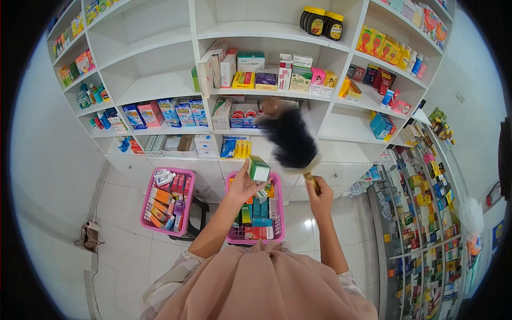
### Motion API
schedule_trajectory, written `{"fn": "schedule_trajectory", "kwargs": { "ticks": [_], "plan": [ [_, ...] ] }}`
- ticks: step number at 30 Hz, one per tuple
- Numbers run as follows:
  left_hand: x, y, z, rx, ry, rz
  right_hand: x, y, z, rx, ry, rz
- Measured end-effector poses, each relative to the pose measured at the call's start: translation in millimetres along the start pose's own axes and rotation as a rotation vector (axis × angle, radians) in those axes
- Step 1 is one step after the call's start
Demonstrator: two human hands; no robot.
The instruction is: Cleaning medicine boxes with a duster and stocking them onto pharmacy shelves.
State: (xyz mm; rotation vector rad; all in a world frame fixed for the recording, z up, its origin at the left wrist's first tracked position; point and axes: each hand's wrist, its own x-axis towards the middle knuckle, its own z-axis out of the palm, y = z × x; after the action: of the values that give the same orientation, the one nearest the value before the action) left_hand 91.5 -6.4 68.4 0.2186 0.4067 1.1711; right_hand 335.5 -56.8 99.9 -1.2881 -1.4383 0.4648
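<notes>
My left hand [242, 187] holds a small green and white carton [259, 169] above the right-hand pink plastic basket [281, 224]. Gripped in my right hand [321, 195] is the wooden handle of a feather duster [291, 138]. Its dark, fluffy head points up towards the shelves and looks blurred. The duster's head is apart from the carton, to its upper right. Under my left hand, the basket contains mixed medicine boxes, among them teal boxes [262, 209] and a red and white box [259, 232]. My forearm hides part of its left side.
A second pink basket [143, 214] of boxes and bottles rests on a black stool [201, 216] at left. White shelving [264, 30] with medicine cartons and dark yellow-lidded jars [323, 23] spans the front. A glass display case [416, 224] lines the right. A cable [96, 272] runs along the left wall.
</notes>
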Motion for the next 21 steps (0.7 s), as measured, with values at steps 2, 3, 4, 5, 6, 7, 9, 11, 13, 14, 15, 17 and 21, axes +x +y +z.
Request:
{"fn": "schedule_trajectory", "kwargs": {
  "ticks": [2,3,4,5,6,7,9,11,13,14,15,17,21],
  "plan": [
    [24,-1,-33,-0.163,0.101,-0.102,-10,-5,16,0.019,-0.035,-0.114],
    [28,-7,-32,-0.253,0.139,-0.047,-13,-4,21,0.032,-0.060,-0.219],
    [25,-12,-34,-0.211,0.025,-0.031,-15,1,25,0.002,-0.097,-0.289],
    [24,-16,-36,-0.168,-0.090,-0.013,-14,3,26,-0.001,-0.095,-0.288],
    [30,-14,-47,-0.193,-0.081,0.028,-13,2,31,-0.086,-0.104,-0.237],
    [20,-16,-14,-0.165,0.301,0.025,-12,6,29,-0.186,-0.098,-0.173],
    [19,-16,-15,-0.307,0.303,-0.068,-10,8,29,-0.210,-0.067,0.009],
    [17,-12,-24,-0.290,0.270,-0.052,-10,-2,31,-0.181,-0.051,0.064],
    [25,-11,-46,-0.271,0.239,-0.064,-17,-3,36,-0.206,-0.098,-0.104],
    [29,-12,-61,-0.186,0.144,-0.001,-19,-3,40,-0.227,-0.144,-0.274],
    [32,-17,-66,-0.099,0.047,0.046,-18,2,40,-0.232,-0.142,-0.268],
    [28,-20,-40,-0.288,0.272,-0.057,-17,14,36,-0.262,-0.137,0.066],
    [22,-19,-47,-0.255,0.216,-0.021,-23,3,41,-0.215,-0.104,0.085]
  ]
}}
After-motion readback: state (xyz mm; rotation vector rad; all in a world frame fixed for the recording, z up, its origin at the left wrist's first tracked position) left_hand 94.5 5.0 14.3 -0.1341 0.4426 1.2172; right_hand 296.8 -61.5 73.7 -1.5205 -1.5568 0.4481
